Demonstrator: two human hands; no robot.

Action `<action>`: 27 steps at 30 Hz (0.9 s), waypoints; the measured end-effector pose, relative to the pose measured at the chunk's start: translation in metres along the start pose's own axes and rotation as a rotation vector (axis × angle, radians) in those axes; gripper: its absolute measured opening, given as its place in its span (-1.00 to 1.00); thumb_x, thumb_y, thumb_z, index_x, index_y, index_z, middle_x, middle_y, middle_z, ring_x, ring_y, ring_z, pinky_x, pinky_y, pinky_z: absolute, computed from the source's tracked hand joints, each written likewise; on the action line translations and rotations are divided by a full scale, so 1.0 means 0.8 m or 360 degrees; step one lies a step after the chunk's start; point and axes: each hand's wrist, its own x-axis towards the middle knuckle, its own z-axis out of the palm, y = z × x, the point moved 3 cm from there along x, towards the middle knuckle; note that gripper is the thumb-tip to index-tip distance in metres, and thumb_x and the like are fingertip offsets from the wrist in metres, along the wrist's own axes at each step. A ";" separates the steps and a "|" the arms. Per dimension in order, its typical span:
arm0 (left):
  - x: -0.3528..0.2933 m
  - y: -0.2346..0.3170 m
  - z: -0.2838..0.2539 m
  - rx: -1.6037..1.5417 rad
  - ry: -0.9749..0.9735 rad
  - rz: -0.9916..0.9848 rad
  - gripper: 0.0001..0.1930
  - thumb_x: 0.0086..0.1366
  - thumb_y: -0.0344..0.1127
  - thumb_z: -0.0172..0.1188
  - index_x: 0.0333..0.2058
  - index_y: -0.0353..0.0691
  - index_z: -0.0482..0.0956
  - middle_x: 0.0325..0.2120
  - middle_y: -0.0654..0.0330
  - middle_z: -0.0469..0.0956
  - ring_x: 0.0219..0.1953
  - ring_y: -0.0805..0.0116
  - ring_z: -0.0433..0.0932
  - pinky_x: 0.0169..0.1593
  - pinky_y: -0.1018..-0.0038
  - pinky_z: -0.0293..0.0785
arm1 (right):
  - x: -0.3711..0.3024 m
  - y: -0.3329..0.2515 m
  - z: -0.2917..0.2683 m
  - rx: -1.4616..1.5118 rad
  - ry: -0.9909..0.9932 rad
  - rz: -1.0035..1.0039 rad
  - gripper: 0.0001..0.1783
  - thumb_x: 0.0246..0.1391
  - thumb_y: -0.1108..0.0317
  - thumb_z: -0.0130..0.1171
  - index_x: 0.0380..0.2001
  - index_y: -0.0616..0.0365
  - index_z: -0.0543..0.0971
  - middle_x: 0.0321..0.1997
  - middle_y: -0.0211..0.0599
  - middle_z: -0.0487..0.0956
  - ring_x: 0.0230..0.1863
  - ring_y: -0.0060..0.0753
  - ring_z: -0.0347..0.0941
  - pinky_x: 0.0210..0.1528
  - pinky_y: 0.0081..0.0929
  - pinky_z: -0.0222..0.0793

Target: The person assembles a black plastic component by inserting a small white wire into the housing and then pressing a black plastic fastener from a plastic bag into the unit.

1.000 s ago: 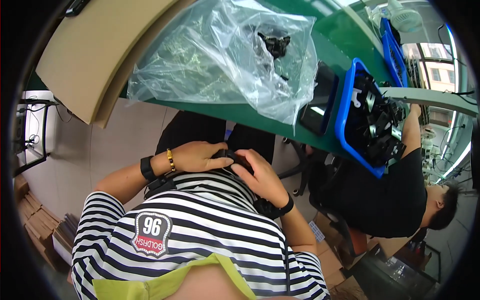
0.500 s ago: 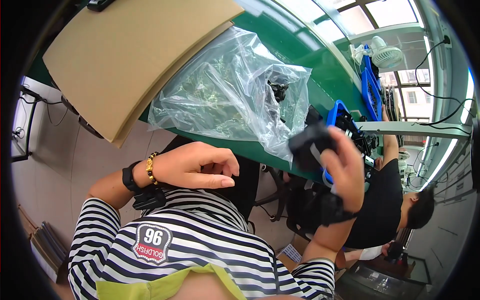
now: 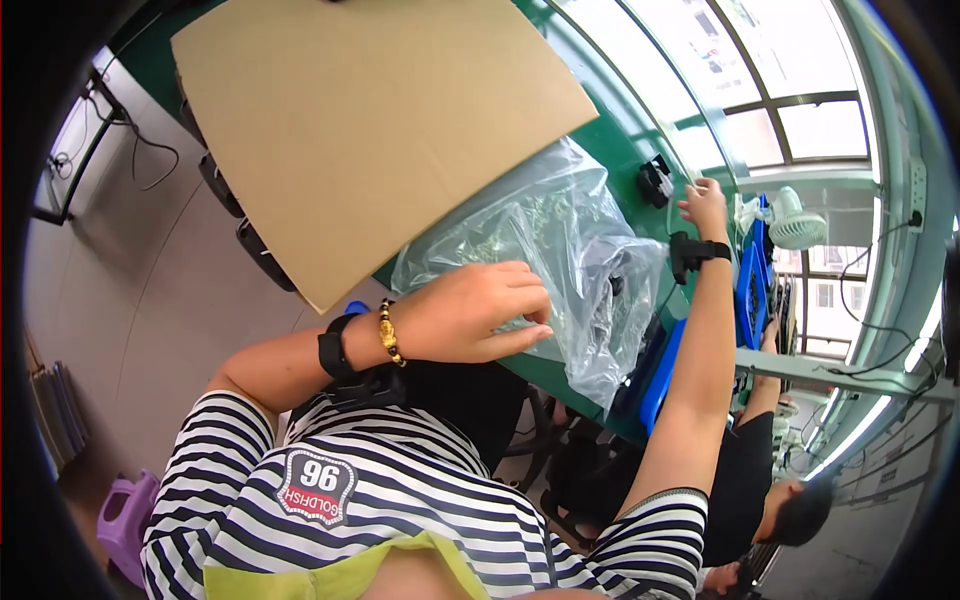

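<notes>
The black part (image 3: 655, 183) sits on the green worktop (image 3: 622, 150) at ten o'clock from the right hand (image 3: 704, 204), whose grip I cannot tell, while the left hand (image 3: 482, 310), its grip loosely curled, narrowly gapped, has the plastic bag (image 3: 548, 215) at one o'clock.

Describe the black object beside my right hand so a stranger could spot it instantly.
On the green table, find the clear plastic bag, then look past its far right. Just left of your right hand sits a black object with a pale patch. Unlike the dark piece among the bag's folds, it lies uncovered.
</notes>
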 end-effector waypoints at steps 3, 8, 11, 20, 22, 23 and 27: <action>0.003 0.004 0.002 -0.0081 -0.0064 0.0042 -0.85 0.30 -0.31 0.26 -0.34 -0.24 0.51 -0.39 0.15 0.52 -0.27 0.14 0.52 -0.23 0.28 0.48 | 0.036 -0.007 -0.058 -0.0589 0.0264 -0.0458 -0.70 0.19 0.33 0.23 -0.09 0.30 0.54 -0.16 -0.13 0.66 -0.34 -0.36 0.67 -0.43 -0.44 0.53; -0.006 -0.002 -0.003 -0.0111 -0.0068 -0.0021 -0.82 0.34 -0.27 0.22 -0.35 -0.24 0.49 -0.42 0.15 0.50 -0.29 0.12 0.51 -0.24 0.26 0.48 | -0.040 -0.235 0.008 -0.0093 0.0053 -0.0894 -0.72 0.24 0.30 0.19 -0.11 0.30 0.58 -0.15 -0.13 0.66 -0.16 -0.30 0.64 -0.10 -0.41 0.52; -0.010 0.000 -0.005 -0.0109 -0.0056 -0.0041 -0.79 0.33 -0.23 0.21 -0.38 -0.25 0.48 -0.44 0.12 0.52 -0.29 0.09 0.54 -0.23 0.24 0.49 | -0.103 -0.378 0.048 0.0070 -0.0010 -0.1305 -0.71 0.25 0.28 0.20 -0.08 0.27 0.58 -0.11 -0.10 0.64 -0.12 -0.25 0.63 -0.08 -0.37 0.53; -0.007 -0.008 0.005 -0.0024 -0.0138 -0.0064 -0.78 0.34 -0.22 0.20 -0.34 -0.27 0.50 -0.40 0.09 0.54 -0.25 0.08 0.53 -0.19 0.24 0.49 | -0.179 -0.602 0.204 0.0158 -0.0055 -0.2021 -0.45 0.21 0.05 0.27 0.09 0.23 0.49 0.07 -0.03 0.57 0.16 -0.01 0.47 0.21 -0.21 0.37; -0.009 -0.013 0.011 0.0005 -0.0054 -0.0007 -0.77 0.33 -0.21 0.19 -0.37 -0.27 0.49 -0.42 0.08 0.54 -0.26 0.07 0.54 -0.20 0.23 0.49 | -0.186 -0.617 0.219 -0.0015 0.0078 -0.2049 -0.40 0.19 0.00 0.27 0.12 0.22 0.47 0.10 -0.03 0.57 0.22 0.02 0.43 0.28 -0.19 0.30; -0.009 -0.012 0.011 0.0023 0.0018 0.0051 -0.76 0.33 -0.20 0.19 -0.39 -0.27 0.48 -0.45 0.07 0.53 -0.27 0.05 0.54 -0.20 0.21 0.49 | -0.188 -0.618 0.226 -0.0125 0.0127 -0.2028 -0.39 0.17 0.00 0.28 0.12 0.21 0.47 0.13 -0.03 0.55 0.24 0.01 0.41 0.29 -0.16 0.29; -0.010 -0.011 0.009 0.0048 0.0036 0.0097 -0.74 0.32 -0.19 0.19 -0.42 -0.26 0.48 -0.47 0.07 0.53 -0.28 0.05 0.55 -0.20 0.19 0.49 | -0.186 -0.611 0.222 -0.0279 0.0090 -0.2116 -0.34 0.10 0.00 0.31 0.14 0.19 0.46 0.20 -0.02 0.52 0.28 0.00 0.37 0.32 -0.10 0.25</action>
